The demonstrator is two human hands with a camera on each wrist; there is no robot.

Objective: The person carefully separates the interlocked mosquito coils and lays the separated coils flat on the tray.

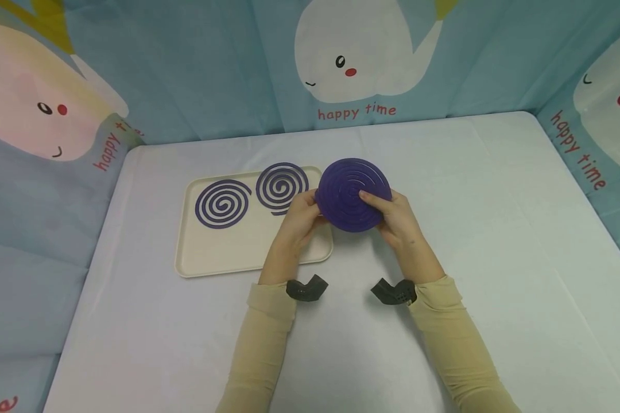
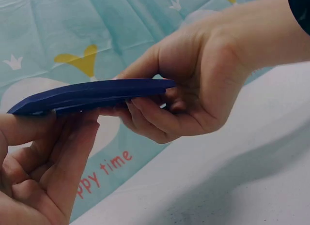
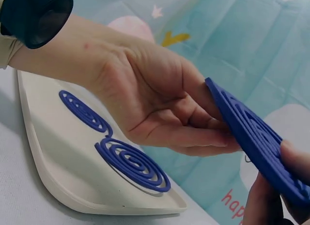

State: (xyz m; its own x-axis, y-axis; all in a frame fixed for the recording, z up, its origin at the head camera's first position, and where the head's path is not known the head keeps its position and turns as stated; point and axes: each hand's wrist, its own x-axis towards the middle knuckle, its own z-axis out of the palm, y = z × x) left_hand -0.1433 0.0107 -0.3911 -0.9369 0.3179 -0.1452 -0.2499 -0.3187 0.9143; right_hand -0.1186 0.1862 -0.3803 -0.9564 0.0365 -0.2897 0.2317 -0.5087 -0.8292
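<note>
A round purple disc [image 1: 341,212] with spiral grooves is held up between both hands, over the right end of the cream tray [image 1: 219,252] and the table beside it. The left hand [image 1: 301,215] pinches its left edge. From the right, the right hand [image 1: 400,221] grips it, thumb lying across the top face and fingers underneath. Seen edge-on in the left wrist view, the disc [image 2: 92,95] looks thin, with a split along its rim. Two open purple spirals lie in the tray: the left spiral [image 1: 223,205] and the right spiral [image 1: 281,188], partly covered by the left hand.
White cloth covers the table [image 1: 496,241]. A blue curtain [image 1: 206,69] with whale pictures stands along its back and sides. Dark bands with cameras [image 1: 306,288] sit at both wrists, near the sleeve cuffs.
</note>
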